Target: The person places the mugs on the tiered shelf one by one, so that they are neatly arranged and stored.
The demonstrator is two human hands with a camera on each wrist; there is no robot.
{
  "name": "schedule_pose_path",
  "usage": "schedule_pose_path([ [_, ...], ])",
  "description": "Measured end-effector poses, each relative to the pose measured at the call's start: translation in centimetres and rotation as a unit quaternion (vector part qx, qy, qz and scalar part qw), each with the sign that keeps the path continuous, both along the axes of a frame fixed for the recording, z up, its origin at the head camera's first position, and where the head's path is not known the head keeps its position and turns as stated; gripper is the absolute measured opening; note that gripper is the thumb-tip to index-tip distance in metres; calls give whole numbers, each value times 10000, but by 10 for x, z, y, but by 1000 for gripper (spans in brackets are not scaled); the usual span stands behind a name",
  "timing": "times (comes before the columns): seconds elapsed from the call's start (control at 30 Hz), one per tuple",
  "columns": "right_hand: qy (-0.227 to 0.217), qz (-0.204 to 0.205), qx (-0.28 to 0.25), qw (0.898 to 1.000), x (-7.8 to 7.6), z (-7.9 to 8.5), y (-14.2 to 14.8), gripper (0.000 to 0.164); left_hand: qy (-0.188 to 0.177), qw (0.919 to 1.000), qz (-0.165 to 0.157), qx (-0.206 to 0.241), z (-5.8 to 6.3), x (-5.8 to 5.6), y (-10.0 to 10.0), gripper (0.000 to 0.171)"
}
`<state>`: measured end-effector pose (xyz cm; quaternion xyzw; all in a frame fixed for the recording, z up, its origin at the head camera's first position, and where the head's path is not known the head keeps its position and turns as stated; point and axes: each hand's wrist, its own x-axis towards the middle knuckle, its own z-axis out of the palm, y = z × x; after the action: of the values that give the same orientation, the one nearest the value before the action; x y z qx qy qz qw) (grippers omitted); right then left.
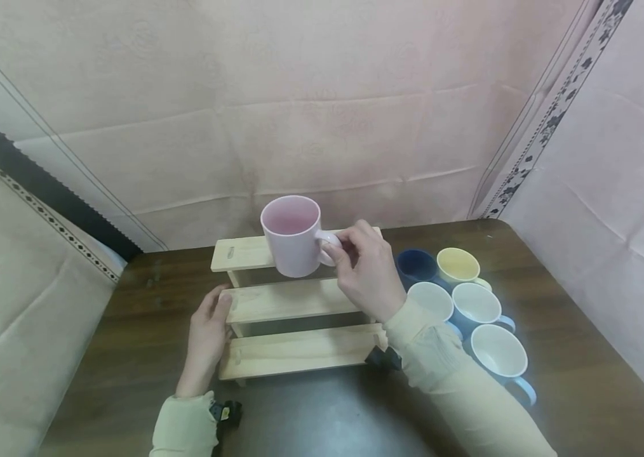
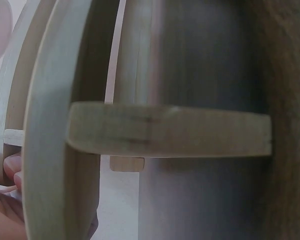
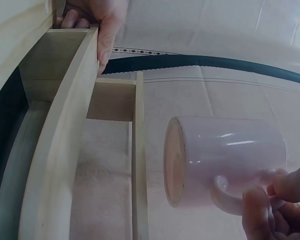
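My right hand (image 1: 369, 271) pinches the handle of a pale pink mug (image 1: 293, 251) between thumb and fingers. Upright, the mug hangs over the upper part of a three-step wooden rack (image 1: 293, 301). In the right wrist view a gap shows between the base of the mug (image 3: 230, 160) and the rack's top board (image 3: 139, 150). My left hand (image 1: 207, 333) grips the left end of the middle step, thumb on top. The right wrist view shows that hand (image 3: 107, 22) with its fingers curled round the board. In the left wrist view the rack's side leg (image 2: 170, 130) fills the middle.
Right of the rack stand several mugs: a dark blue mug (image 1: 416, 265), a yellow mug (image 1: 459, 265) and light blue ones with white insides, such as the front one (image 1: 499, 352). A brown table (image 1: 116, 381) bears everything. Pale cloth (image 1: 322, 114) hangs behind.
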<state>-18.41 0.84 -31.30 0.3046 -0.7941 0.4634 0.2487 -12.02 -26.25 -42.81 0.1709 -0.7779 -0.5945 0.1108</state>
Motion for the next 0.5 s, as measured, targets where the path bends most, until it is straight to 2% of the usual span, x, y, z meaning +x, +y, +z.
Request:
schedule_pose_path([
  [0.5,-252,87,-94,9996,-8,3,-20,9,-114,9999,-65,24,3,1,-1,49],
])
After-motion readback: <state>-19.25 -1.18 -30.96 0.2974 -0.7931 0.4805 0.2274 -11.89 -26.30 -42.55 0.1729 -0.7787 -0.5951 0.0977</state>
